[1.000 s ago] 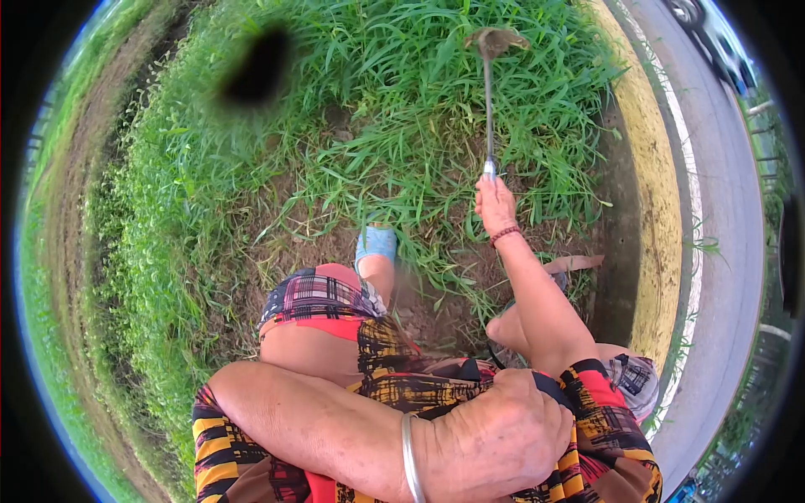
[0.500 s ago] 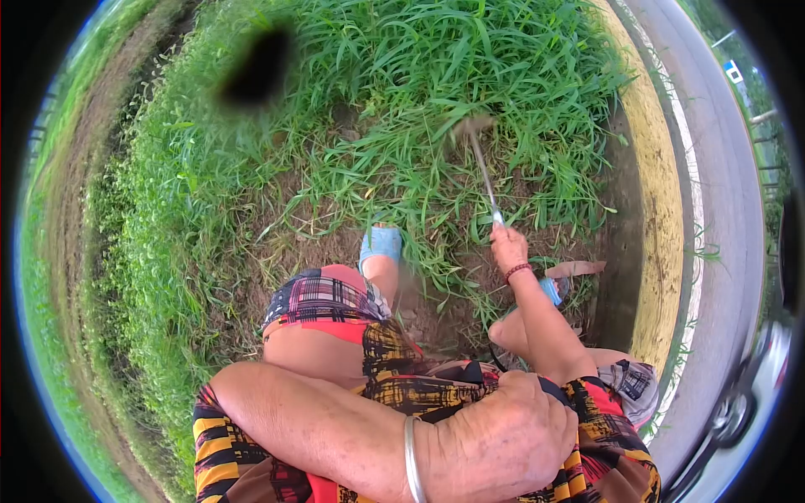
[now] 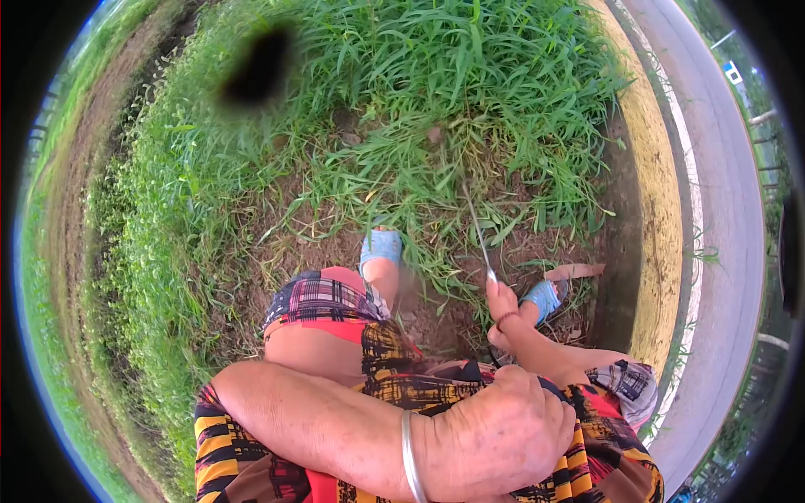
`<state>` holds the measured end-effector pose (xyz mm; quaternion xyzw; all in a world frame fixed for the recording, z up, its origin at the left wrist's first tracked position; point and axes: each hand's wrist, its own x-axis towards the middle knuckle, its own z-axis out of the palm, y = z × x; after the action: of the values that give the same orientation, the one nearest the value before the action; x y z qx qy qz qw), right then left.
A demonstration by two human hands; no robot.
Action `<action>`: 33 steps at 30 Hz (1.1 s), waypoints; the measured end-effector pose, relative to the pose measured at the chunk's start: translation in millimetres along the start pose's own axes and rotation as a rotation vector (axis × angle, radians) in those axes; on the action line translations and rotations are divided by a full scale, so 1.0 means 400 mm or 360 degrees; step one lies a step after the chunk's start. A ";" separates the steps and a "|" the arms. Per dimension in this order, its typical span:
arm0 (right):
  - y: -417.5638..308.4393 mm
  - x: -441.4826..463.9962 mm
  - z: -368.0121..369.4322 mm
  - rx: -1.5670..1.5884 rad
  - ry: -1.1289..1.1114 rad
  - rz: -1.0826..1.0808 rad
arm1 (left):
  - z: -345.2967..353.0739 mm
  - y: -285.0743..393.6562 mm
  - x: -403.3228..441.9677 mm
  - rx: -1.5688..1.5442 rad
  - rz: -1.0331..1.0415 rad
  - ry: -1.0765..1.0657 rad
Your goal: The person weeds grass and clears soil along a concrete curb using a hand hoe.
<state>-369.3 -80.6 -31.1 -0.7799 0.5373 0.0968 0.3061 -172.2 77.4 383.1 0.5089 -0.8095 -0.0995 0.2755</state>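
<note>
My right hand, with a dark red bead bracelet at the wrist, is wrapped round the pale handle end of a small hand hoe. The tool's thin metal shaft runs forward into the grass, where its head is blurred and partly hidden among the stalks. My left hand is curled closed across my lap, a silver bangle on its wrist. Its fingertips are turned out of sight, so whether it holds something cannot be seen. Flattened, loose grass lies on the soil between my feet and the standing grass.
My feet in blue slippers are planted on brown soil. Along the right runs a yellow-painted kerb, with the grey road beyond it. A brown dry leaf lies near my right foot. Taller weeds grow on the left.
My right hand has drawn back toward my body and slightly left, pulling the hoe with it. My left hand stays in place. The vehicle at the lower right has mostly left view.
</note>
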 end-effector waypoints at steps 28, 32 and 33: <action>-0.047 0.236 -0.042 0.0749 0.0152 0.0137 | -0.003 -0.007 -0.004 0.0068 0.0011 -0.0030; -0.360 0.189 -0.276 0.1369 0.0195 -0.0124 | 0.005 -0.008 0.001 -0.0074 -0.0019 -0.0063; -0.403 0.202 -0.310 0.1442 0.0212 -0.0268 | 0.008 -0.009 0.002 -0.0049 -0.0022 -0.0026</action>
<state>-214.2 -177.7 88.7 -0.6130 0.4788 -0.2230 0.5876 -171.4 74.7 379.3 0.5095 -0.8064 -0.1179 0.2760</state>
